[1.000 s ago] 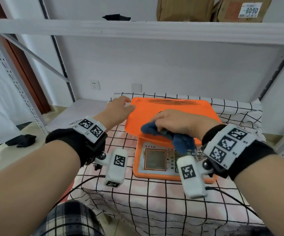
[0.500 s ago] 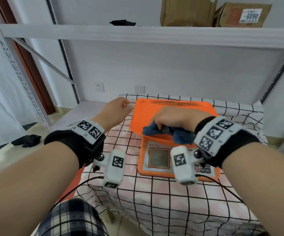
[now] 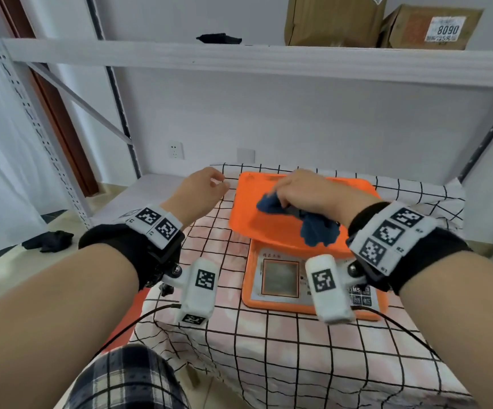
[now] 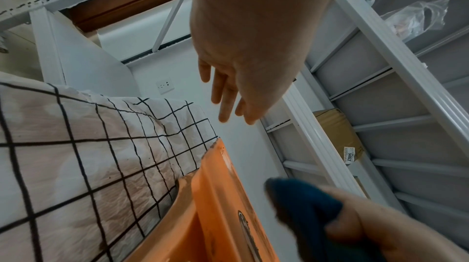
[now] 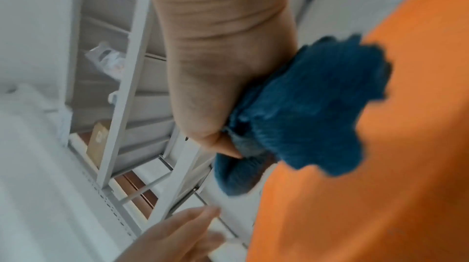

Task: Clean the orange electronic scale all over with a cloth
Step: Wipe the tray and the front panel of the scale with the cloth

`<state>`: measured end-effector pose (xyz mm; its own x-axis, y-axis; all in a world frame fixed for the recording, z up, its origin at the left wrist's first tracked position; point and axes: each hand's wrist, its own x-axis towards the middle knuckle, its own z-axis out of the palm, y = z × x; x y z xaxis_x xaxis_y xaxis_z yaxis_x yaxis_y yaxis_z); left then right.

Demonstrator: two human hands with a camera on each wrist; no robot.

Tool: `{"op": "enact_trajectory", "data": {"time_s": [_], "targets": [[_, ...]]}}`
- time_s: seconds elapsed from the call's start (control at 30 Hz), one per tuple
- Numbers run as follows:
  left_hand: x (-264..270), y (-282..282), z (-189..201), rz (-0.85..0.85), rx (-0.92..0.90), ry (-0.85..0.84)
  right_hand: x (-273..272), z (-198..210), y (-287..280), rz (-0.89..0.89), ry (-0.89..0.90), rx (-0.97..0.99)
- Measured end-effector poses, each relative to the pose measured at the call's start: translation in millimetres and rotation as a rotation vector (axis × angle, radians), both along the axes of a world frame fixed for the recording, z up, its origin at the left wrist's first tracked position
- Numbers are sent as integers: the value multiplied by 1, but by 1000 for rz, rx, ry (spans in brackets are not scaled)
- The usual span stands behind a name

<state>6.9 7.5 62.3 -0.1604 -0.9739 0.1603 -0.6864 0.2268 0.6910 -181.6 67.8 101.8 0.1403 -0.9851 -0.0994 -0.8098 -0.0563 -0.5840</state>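
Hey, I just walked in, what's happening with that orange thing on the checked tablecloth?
A person is wiping an orange electronic scale with a dark blue cloth. The right hand grips the bunched cloth and presses it on the weighing tray, toward its far side. The left hand hovers just off the tray's left edge, fingers relaxed, holding nothing. The scale sits on a checked tablecloth.

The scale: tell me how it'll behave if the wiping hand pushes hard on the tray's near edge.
The scale's tray overhangs its narrower base, so a hard push there would probably tip it. The tablecloth beneath looks loose and wrinkled, so the scale may slide. The left hand hovers clear, bracing nothing, while the right hand grips the cloth.
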Motion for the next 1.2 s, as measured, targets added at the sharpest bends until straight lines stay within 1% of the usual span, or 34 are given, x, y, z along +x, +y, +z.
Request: {"op": "enact_trajectory", "data": {"time_s": [0.07,0.1,0.13,0.2,0.27,0.3,0.37,0.4,0.5,0.53,0.6,0.73,0.83,0.9,1.0,1.07,1.17,1.2], "targets": [[-1,-4,-2,31,-6,7,-9,2,-13,-109,-60,-185],[-2,-6,-3,31,7,10,-11,2,-21,-108,-48,-235],[-3,-7,-4,12,14,12,-13,1,-30,-95,4,-250],[-7,-10,-6,-66,59,-26,-8,-1,-41,-68,218,-158],[-11,-16,-11,-115,55,-168,8,-5,-45,50,488,-3],[-13,-19,-12,-111,45,-235,17,-5,-46,125,581,80],[-16,-25,-15,-108,45,-306,33,-1,-48,231,737,223],[-17,-27,-16,-120,52,-330,37,2,-52,272,803,264],[-22,-34,-17,-167,56,-402,39,6,-72,304,940,323],[-24,-36,-16,-170,53,-426,37,3,-79,302,951,310],[-29,-43,-14,-156,60,-475,34,-2,-86,254,912,258],[-38,-52,-12,-114,95,-517,24,-20,-102,152,707,199],[-42,-60,-16,-101,147,-510,19,-27,-114,111,638,185],[-41,-61,-16,-115,174,-479,18,-31,-122,79,621,178],[-40,-56,-14,-190,193,-400,18,-36,-127,11,572,169],[-39,-54,-13,-213,207,-370,17,-37,-124,14,579,162],[-29,-58,-22,-166,242,-351,7,-37,-121,33,569,130],[-25,-58,-25,-147,250,-309,0,-38,-121,16,554,107]]}}
